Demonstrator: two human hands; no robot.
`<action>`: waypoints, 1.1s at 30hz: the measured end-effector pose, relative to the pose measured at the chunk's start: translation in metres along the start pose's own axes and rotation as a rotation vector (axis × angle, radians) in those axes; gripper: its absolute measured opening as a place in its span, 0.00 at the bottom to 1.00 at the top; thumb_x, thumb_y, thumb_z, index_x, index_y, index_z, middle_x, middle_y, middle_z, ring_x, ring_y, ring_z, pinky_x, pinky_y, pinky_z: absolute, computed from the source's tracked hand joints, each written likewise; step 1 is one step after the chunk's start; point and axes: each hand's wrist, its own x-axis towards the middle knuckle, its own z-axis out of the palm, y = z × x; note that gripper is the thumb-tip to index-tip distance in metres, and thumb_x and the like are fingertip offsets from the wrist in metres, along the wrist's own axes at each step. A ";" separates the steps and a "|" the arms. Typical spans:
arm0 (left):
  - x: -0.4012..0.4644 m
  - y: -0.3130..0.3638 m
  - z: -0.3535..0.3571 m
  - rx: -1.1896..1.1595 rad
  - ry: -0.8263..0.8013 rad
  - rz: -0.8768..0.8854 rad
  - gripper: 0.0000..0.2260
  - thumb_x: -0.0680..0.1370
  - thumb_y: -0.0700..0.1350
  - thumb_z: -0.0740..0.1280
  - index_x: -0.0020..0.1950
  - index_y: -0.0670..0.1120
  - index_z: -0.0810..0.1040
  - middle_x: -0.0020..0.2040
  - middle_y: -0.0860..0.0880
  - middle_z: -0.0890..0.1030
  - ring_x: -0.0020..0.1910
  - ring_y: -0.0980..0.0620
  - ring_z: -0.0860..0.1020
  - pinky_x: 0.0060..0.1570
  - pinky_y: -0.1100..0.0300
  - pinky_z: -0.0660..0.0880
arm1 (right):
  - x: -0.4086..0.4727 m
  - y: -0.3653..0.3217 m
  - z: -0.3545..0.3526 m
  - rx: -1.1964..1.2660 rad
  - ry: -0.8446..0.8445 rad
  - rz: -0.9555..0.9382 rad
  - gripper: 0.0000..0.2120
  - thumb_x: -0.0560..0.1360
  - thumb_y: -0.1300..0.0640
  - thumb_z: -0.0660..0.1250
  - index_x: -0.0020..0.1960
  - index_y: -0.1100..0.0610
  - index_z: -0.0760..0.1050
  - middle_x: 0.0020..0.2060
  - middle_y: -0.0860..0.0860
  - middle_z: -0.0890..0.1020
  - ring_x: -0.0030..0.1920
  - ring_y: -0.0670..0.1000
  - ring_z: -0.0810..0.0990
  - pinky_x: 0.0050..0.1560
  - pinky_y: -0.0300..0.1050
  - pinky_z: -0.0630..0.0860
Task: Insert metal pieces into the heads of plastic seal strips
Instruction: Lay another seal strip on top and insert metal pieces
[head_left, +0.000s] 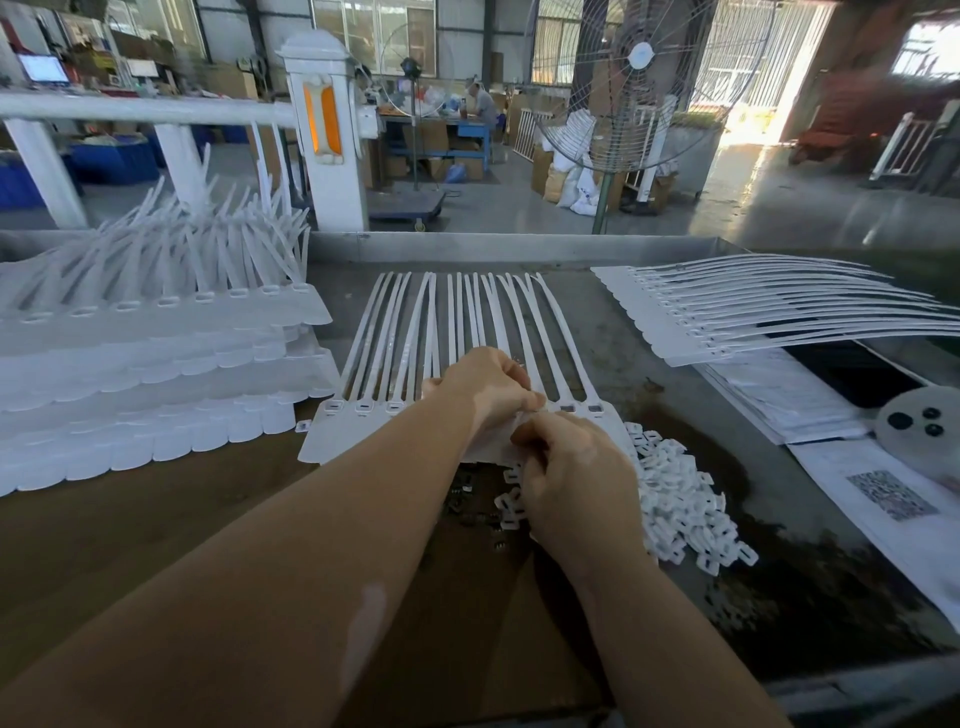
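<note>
At the bench's left edge lie stacked sheets of seal strips (156, 364), their tails sticking up and away.

In the middle of the bench lies the working sheet (358, 434), a joined row of strips with their heads (363, 406) in a line running left to right and their tails (498, 317) running straight away toward the far edge. The long axis of each strip therefore points away from the person, and each head slot faces up.

The left hand (488, 387) rests on the row of heads about midway along, fingers curled down and pinching the sheet at one head. The right hand (566, 467) is just beside it on the near side, fingers curled with the fingertips meeting the left hand's at that same head; whether it pinches a metal piece there is hidden.

Small dark metal pieces (467, 501) lie scattered on the bench near its front edge, under the right hand, so that hand is the nearer one for the next pick. To their right spreads a heap of white clips (680, 499).

Toward the right edge lies another fan of strips (753, 312), tails pointing right.
</note>
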 end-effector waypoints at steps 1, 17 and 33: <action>0.000 0.000 0.000 0.018 0.002 0.005 0.08 0.70 0.49 0.75 0.40 0.51 0.77 0.43 0.53 0.80 0.51 0.50 0.77 0.63 0.48 0.68 | 0.000 0.000 0.000 0.001 -0.004 0.003 0.06 0.69 0.68 0.66 0.42 0.60 0.79 0.37 0.53 0.82 0.40 0.54 0.78 0.41 0.47 0.75; -0.013 -0.009 0.002 0.087 0.048 0.173 0.04 0.74 0.52 0.69 0.39 0.57 0.79 0.45 0.57 0.79 0.53 0.53 0.76 0.63 0.49 0.66 | -0.001 0.000 -0.001 -0.020 -0.021 0.014 0.05 0.70 0.67 0.67 0.42 0.59 0.79 0.38 0.51 0.82 0.40 0.51 0.77 0.41 0.40 0.69; -0.009 0.005 -0.001 0.019 -0.043 -0.021 0.06 0.70 0.45 0.73 0.42 0.52 0.76 0.50 0.50 0.79 0.56 0.48 0.76 0.64 0.48 0.68 | 0.000 0.000 0.000 0.016 0.020 0.026 0.07 0.67 0.70 0.67 0.40 0.60 0.79 0.36 0.53 0.82 0.39 0.54 0.78 0.40 0.42 0.71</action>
